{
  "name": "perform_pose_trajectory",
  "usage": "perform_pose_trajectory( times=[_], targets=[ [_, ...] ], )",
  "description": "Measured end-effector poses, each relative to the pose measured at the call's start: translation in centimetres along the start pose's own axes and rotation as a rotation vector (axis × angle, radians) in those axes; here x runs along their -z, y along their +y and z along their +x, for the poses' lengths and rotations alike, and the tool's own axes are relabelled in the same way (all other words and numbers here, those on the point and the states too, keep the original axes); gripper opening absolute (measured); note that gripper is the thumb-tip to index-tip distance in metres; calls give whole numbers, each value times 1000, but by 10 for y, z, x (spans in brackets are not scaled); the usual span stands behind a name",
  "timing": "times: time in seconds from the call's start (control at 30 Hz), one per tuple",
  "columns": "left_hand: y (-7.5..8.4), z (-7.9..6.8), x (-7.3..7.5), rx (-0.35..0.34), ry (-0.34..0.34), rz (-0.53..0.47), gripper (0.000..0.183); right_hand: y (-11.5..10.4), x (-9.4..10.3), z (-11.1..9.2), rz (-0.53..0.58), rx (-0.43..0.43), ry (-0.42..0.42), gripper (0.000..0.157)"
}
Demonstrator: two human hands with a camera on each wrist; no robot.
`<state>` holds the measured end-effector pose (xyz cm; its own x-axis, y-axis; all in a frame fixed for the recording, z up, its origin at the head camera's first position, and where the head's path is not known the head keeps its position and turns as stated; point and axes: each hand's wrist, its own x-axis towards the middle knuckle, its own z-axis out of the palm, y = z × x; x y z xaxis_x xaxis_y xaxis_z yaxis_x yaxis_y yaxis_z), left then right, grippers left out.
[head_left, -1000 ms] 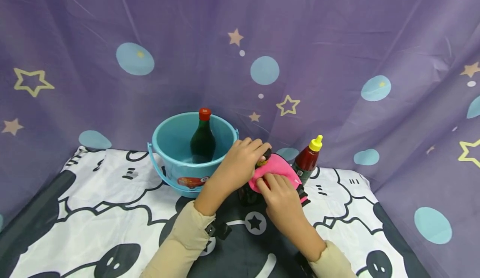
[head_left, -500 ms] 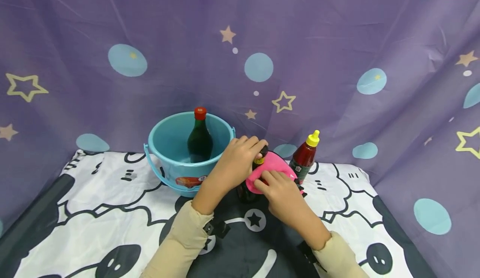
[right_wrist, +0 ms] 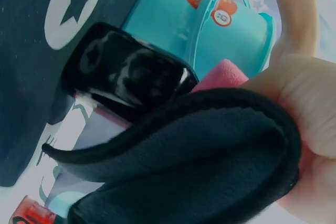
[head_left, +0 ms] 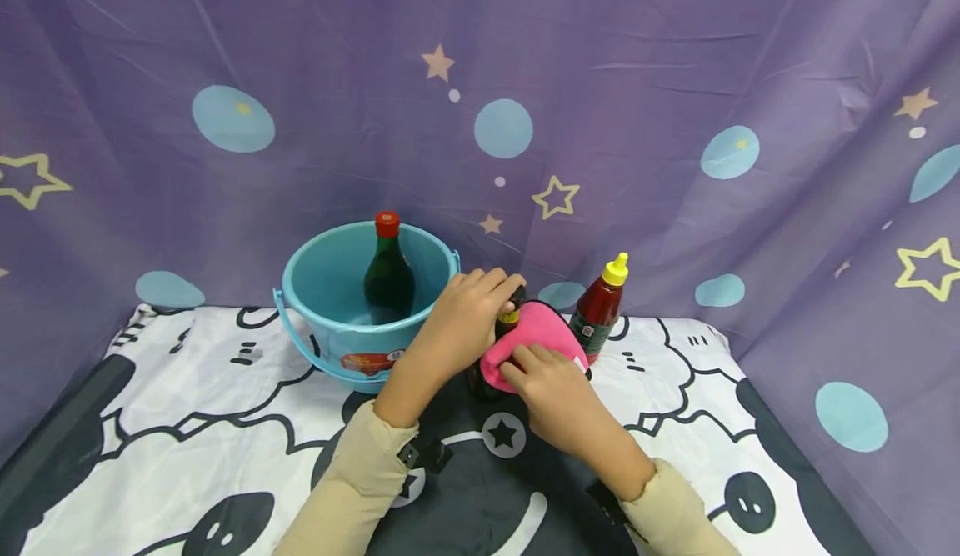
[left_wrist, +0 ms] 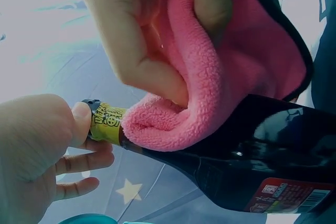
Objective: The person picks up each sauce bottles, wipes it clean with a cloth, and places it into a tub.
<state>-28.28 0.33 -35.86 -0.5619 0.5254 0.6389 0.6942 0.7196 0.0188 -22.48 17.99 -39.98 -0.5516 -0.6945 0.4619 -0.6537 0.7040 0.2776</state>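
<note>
My left hand [head_left: 465, 323] holds a dark glass bottle [left_wrist: 226, 169] at its top, thumb against the cap beside a yellow neck label [left_wrist: 106, 123]. The bottle stands upright on the bedspread, its body partly hidden by my hands. My right hand [head_left: 555, 398] grips a pink cloth [head_left: 542, 331] with a black border, bunched against the bottle's neck and shoulder. In the left wrist view, the cloth's fluffy side wraps the neck just below the yellow label. The right wrist view shows the cloth's dark underside [right_wrist: 220, 140] hanging in front of the bottle.
To the left stands a blue bucket [head_left: 360, 341] with a green red-capped bottle [head_left: 388, 285] in it. Behind the cloth on the right is a red sauce bottle [head_left: 597, 314] with a yellow nozzle cap. A purple curtain [head_left: 630, 122] hangs behind the cartoon-print bedspread [head_left: 217, 448].
The head view has shifted, so everything sits further left. More of the bottle's yellow neck label shows, and the cloth's dark hanging edge on the right shows less. Both hands keep their holds.
</note>
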Motion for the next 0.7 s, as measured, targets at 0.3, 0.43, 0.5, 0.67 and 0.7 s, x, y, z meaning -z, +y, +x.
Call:
perform_pose_trajectory(
  times=[0.3, 0.43, 0.5, 0.67, 0.7],
  targets=[
    [1, 1, 1, -2, 15, -13, 31, -11, -4, 1, -48, -16, -30, 39],
    [0, 1, 1, -6, 20, -10, 30, -15, -3, 2, -46, -33, -93, 43],
    [0, 1, 1, -4, 18, -11, 30, -16, -3, 2, -35, -40, -120, 44],
    [0, 1, -1, -7, 16, -18, 28, -16, -2, 1, -14, -54, -150, 40],
    [0, 1, -2, -9, 17, -21, 28, -16, -2, 0, -9, -56, -162, 39]
  ],
)
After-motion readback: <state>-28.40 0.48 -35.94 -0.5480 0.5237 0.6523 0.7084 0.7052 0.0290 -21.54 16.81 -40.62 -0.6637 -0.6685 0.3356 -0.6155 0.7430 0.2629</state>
